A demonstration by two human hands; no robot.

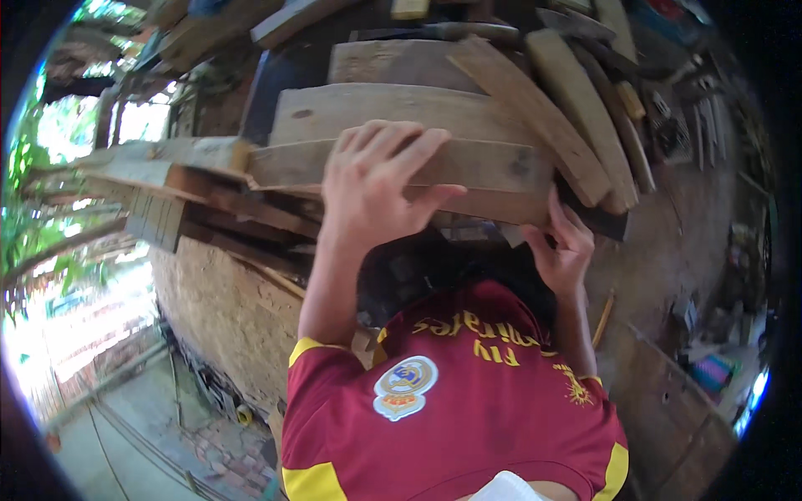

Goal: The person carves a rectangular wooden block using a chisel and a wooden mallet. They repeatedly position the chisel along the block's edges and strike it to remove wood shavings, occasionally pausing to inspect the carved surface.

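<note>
My left hand [372,179] rests on a weathered board [493,163], fingers spread over its top and thumb out to the right. Beneath that board shows the face of another plank [493,203]. At this plank's right end, my right hand [564,238] grips the corner with fingertips and thumb. A wider pale board with a knot [384,113] lies just beyond, with another short board [380,63] behind it. Several long offcuts [576,117] lean diagonally beside the right end. What lies under my left palm is hidden.
Stacked lumber [205,154] juts out at left, above a large rough wooden panel [213,317]. Metal tools [685,134] lie at upper right, with brown boarding [677,384] below. A concrete and brick floor [150,455] shows at lower left, beside a bright opening with foliage.
</note>
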